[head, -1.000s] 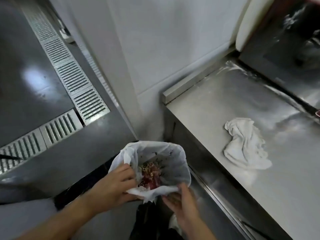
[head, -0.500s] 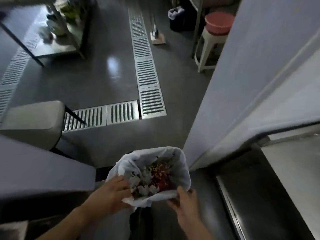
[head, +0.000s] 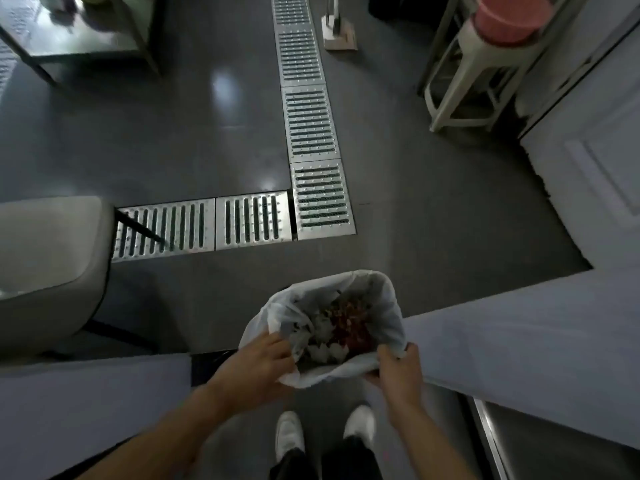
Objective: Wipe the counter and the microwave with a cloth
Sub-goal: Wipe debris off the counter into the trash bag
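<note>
I hold an open white plastic bag [head: 384, 306] in front of me over the floor. Inside lie red and brown food scraps and a few crumpled white tissues. My left hand [head: 256, 365] grips the bag's left rim. My right hand [head: 398, 372] grips the right rim with curled fingers. The counter's steel edge [head: 491, 441] shows only at the bottom right. The cloth and the microwave are out of view.
Dark grey floor with steel drain grates [head: 311, 133] in an L shape. A grey seat [head: 45, 265] stands at the left, a white stool [head: 474, 74] with a pink basin [head: 509, 15] at the top right. White wall panels [head: 519, 358] flank me. My white shoes [head: 291, 434] show below.
The view has turned left, away from the counter and the white cloth, toward the floor. Both hands keep hold of the bag, which has stayed in front of me.
</note>
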